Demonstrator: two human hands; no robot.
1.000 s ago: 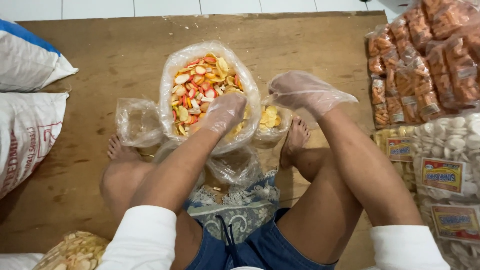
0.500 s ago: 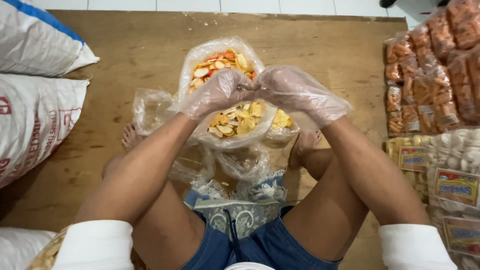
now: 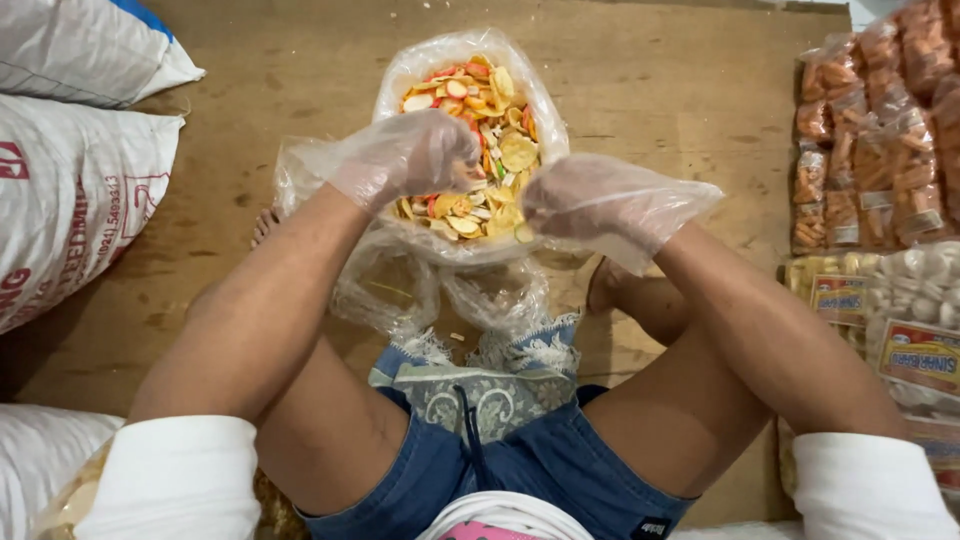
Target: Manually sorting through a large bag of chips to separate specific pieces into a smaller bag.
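Two gloved hands meet over a clear plastic bag of mixed crackers (image 3: 470, 150), upper centre of frame. We sit cross-legged on a wooden floor (image 3: 680, 90), bag just past our knees. Our left hand (image 3: 405, 160), in a thin plastic glove, is curled w/ fingertips dipped into the crackers at the bag's left rim. Our right hand (image 3: 600, 205), also gloved, sits at the bag's lower right edge, fingers curled inward; can't tell if it grips the plastic or any crackers. Crackers are orange, yellow, white & red. Empty clear bags (image 3: 440, 290) lie crumpled btwn bag & lap. White sacks (image 3: 70, 190) at left; packed snack packets (image 3: 880, 170) stacked at right.
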